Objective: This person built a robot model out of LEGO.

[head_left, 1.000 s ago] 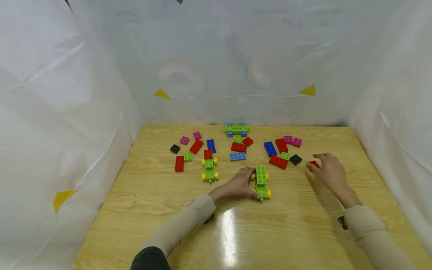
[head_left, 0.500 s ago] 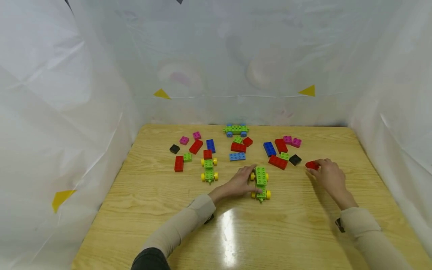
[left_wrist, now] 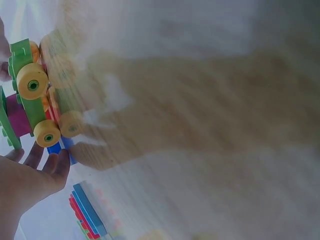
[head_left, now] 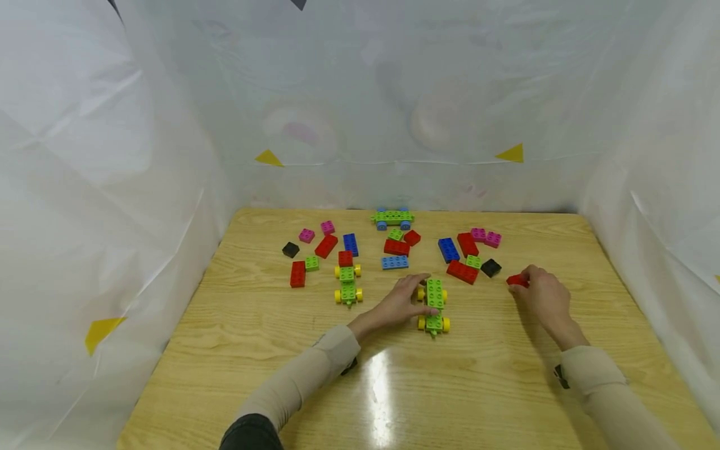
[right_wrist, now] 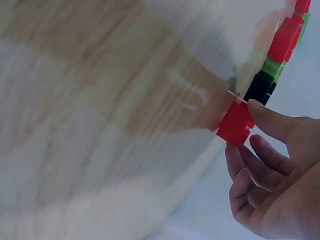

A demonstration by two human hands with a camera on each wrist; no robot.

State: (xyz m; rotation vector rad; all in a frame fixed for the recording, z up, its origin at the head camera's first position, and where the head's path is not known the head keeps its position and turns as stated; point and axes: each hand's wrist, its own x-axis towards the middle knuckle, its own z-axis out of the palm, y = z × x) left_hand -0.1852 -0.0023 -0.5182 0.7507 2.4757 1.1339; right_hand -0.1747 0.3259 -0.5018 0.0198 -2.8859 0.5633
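Note:
My left hand [head_left: 398, 304] holds a green toy car [head_left: 435, 294] with yellow wheels, its thumb near the close end and its fingers at the far end. In the left wrist view, a magenta brick [left_wrist: 18, 116] sits between the car's base and the green brick on top. Over at the right, my right hand [head_left: 547, 301] pinches a small red brick [head_left: 515, 280] between thumb and fingers. The right wrist view shows this red brick [right_wrist: 234, 125] at the fingertips, near a black brick [right_wrist: 259, 87].
Left of the held car stands another green car [head_left: 348, 286] with yellow wheels and a red brick at its far end. A green car base [head_left: 392, 217] with blue wheels is at the table's back edge. Loose bricks, including a light blue one [head_left: 395, 262], lie between.
My right hand has shifted slightly left and towards me with the red brick, which shows more at the fingertips. The left hand stays at the car, its thumb a little further up.

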